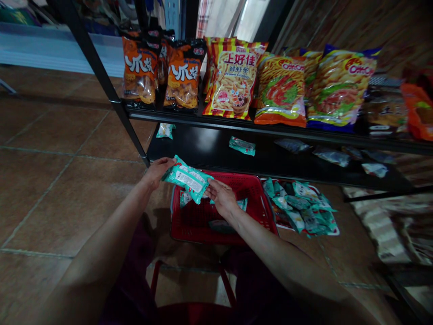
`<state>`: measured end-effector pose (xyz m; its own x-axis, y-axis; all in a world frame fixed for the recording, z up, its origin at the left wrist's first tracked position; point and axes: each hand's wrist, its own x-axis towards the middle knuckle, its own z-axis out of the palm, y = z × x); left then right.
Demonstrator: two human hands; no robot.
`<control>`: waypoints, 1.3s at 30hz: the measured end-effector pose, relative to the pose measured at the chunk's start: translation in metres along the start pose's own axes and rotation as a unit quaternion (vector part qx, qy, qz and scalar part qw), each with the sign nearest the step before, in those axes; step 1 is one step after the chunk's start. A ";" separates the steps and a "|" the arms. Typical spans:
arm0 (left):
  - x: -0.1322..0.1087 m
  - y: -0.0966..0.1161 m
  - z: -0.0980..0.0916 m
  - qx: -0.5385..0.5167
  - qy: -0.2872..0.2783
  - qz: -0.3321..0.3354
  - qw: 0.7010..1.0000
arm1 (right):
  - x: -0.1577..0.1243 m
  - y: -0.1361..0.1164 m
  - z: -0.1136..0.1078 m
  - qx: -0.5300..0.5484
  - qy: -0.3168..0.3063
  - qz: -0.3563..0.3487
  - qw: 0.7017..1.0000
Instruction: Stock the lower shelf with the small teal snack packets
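A teal snack packet is stretched between both my hands, its printed back label facing up. My left hand pinches its left end, and my right hand grips the right end. Below it sits a red plastic basket with a few teal packets in it, partly hidden by my right arm. Just beyond, on the black lower shelf, lie a teal packet near the middle and another small packet at the left end.
Orange-and-black snack bags, prawn cracker bags and other bags stand along the upper shelf. Right of the red basket, a second basket is heaped with teal packets. A black rack post rises at the left. Red stool legs show below.
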<state>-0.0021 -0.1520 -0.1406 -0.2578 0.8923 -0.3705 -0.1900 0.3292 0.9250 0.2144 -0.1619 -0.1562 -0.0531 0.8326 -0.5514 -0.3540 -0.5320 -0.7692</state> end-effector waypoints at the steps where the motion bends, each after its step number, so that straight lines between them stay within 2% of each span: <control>1: -0.001 0.001 0.000 -0.006 -0.008 -0.004 1.000 | 0.001 0.000 -0.001 0.003 0.001 0.003 1.000; 9: -0.010 0.012 0.003 0.006 -0.006 -0.038 0.999 | 0.002 -0.003 0.000 0.020 -0.002 0.009 1.000; 12: -0.011 0.014 0.003 0.013 -0.001 -0.036 0.999 | 0.001 -0.003 0.000 0.008 -0.007 -0.029 1.000; 15: -0.010 0.014 0.003 0.012 0.024 -0.050 0.998 | 0.001 -0.002 -0.001 -0.024 -0.040 -0.069 0.997; 24: 0.005 0.007 -0.008 -0.051 0.042 -0.136 0.989 | 0.002 0.002 -0.002 -0.047 -0.074 -0.087 0.992; 30: 0.002 0.012 -0.009 -0.121 0.012 -0.149 0.981 | 0.003 0.002 -0.001 -0.080 -0.068 -0.097 0.990; 35: -0.002 0.010 -0.007 -0.120 -0.042 -0.099 0.987 | 0.000 -0.005 -0.002 -0.143 -0.034 -0.111 0.983; 39: 0.001 0.003 -0.006 -0.065 -0.001 -0.039 0.997 | 0.000 -0.007 -0.003 -0.200 -0.024 -0.144 0.969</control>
<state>-0.0083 -0.1520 -0.1386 -0.2366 0.8662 -0.4402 -0.3300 0.3545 0.8749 0.2197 -0.1588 -0.1515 -0.0521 0.9566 -0.2868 0.0294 -0.2856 -0.9579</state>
